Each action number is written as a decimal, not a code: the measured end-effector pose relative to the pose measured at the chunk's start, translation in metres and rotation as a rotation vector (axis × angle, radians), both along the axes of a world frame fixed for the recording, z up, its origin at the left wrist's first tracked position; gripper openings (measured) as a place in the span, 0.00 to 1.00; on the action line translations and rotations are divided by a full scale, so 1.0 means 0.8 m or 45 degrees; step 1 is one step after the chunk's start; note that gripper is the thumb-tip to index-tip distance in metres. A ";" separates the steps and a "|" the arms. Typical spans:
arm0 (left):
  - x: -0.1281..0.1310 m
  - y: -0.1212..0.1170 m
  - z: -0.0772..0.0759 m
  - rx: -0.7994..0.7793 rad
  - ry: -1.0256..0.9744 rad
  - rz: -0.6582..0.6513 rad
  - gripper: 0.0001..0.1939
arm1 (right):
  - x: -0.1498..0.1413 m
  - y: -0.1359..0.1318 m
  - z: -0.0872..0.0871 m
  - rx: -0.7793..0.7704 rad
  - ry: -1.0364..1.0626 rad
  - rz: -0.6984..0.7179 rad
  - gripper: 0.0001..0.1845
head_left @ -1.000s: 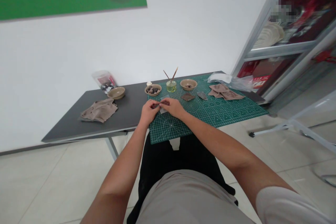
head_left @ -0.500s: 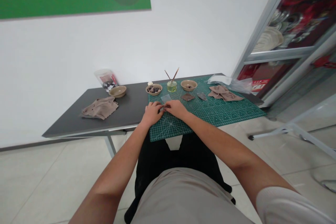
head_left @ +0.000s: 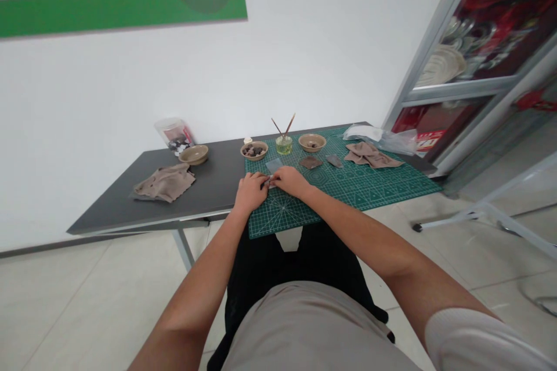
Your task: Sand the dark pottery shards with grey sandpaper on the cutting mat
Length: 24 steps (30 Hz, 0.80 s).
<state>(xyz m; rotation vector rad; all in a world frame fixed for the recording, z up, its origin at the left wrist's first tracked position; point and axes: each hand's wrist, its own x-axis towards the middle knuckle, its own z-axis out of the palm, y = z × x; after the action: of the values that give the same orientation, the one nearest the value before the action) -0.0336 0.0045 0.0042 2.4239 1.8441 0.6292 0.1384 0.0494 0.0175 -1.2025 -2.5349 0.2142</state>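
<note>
My left hand (head_left: pixel 251 189) and my right hand (head_left: pixel 292 180) meet over the left part of a green cutting mat (head_left: pixel 282 211). Fingers of both are closed around a small greyish piece (head_left: pixel 270 182), mostly hidden between the fingertips, so its kind does not show. Just beyond the fingers lies a flat pale translucent sheet (head_left: pixel 274 165). To the right of my right hand, a brown flat piece (head_left: pixel 310 162) and a grey pointed piece (head_left: pixel 335 160) rest on the mat.
Along the back stand a bowl of dark lumps (head_left: pixel 255 151), a glass jar (head_left: pixel 284 145) with two brushes, and another bowl (head_left: pixel 312 142). A brown cloth (head_left: pixel 372 154) and plastic bag (head_left: pixel 383 138) lie right; a cloth (head_left: pixel 164 182), bowl (head_left: pixel 194 155) and tipped clear tub (head_left: pixel 174 136) lie left.
Both hands stay in nearly the same place, with a slight shift of the fingers around the small piece. The view has tilted a little.
</note>
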 end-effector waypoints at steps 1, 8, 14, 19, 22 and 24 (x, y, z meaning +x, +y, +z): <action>0.000 -0.001 0.001 -0.004 0.001 0.001 0.18 | 0.000 -0.001 -0.001 0.012 0.011 0.024 0.11; -0.002 0.000 0.003 -0.026 -0.018 0.008 0.19 | 0.006 -0.006 0.003 -0.005 0.011 0.150 0.10; -0.001 0.001 0.000 -0.015 -0.030 0.018 0.16 | 0.004 -0.015 -0.001 0.065 0.029 0.127 0.10; 0.000 0.001 -0.001 -0.009 -0.033 0.013 0.16 | 0.008 -0.005 -0.006 0.105 0.009 0.147 0.08; 0.000 0.001 0.000 -0.008 -0.033 0.023 0.16 | 0.002 -0.001 -0.007 0.116 0.001 0.094 0.08; 0.000 0.000 0.000 -0.007 -0.024 0.023 0.16 | -0.002 -0.002 -0.007 0.120 0.009 0.094 0.08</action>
<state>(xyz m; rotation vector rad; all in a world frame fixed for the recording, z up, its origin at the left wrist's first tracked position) -0.0337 0.0047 0.0043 2.3919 1.8601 0.6453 0.1364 0.0479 0.0121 -1.0724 -2.5546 0.1143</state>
